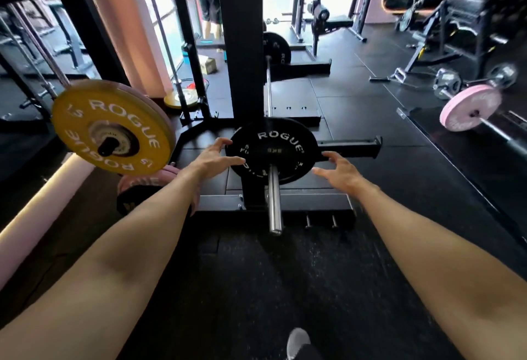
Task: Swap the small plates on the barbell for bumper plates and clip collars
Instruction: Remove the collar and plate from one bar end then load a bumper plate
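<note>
The black plate [273, 151], lettered ROGUE in white, sat on the barbell sleeve [274, 200], whose bare chrome end pointed toward the camera. The sleeve ran past the base of the black rack upright [242, 46], and the shaft of the bar continued beyond the plate toward a second black plate [276, 48] at the far end.

The left hand [212, 157] was at the left rim of the black plate, fingers spread and lightly curved, fingertips touching or just at the edge; no firm clasp was visible. The right hand [338, 168] was near the right rim, fingers spread and relaxed, apparently just short of the plate, holding nothing. Both forearms reached in from the bottom corners.

To the left, a yellow plate [112, 127] marked ROGUE and 15 hung on a storage peg, with a pink plate [137, 181] lower down behind it. At the right edge, another barbell lay on the floor carrying a pink plate [467, 107]. A grey shoe [298, 342] showed at the bottom edge on the black rubber floor [285, 288].
</note>
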`<state>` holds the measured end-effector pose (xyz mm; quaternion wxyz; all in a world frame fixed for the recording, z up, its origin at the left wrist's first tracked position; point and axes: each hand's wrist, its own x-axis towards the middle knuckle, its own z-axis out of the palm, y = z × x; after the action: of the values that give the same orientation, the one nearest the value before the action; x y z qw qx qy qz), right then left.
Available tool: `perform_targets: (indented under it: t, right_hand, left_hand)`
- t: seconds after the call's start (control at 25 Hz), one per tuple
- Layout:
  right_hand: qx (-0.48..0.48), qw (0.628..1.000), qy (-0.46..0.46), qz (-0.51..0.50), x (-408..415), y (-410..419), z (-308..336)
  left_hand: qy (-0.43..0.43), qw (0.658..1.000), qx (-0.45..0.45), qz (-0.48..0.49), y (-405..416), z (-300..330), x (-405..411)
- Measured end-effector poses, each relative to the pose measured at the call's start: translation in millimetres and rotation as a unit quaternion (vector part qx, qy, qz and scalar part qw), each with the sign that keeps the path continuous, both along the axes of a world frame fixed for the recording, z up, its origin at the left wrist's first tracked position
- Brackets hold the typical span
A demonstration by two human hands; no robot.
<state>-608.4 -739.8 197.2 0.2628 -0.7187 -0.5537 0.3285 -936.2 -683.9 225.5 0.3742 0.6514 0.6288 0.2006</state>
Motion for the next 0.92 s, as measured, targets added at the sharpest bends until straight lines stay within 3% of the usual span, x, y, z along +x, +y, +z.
perform_targets:
  t: [0.48,0.92]
  right_hand:
    - [0.035,0.999,0.018,0.005,48.6,220.5,-65.7]
    - [0.111,0.993,0.030,0.017,41.0,292.6,-244.3]
  left_hand:
    - [0.042,0.998,0.029,0.034,200.4,-63.3,67.7]
    - [0.051,0.994,0.089,0.044,259.3,-257.9,73.4]
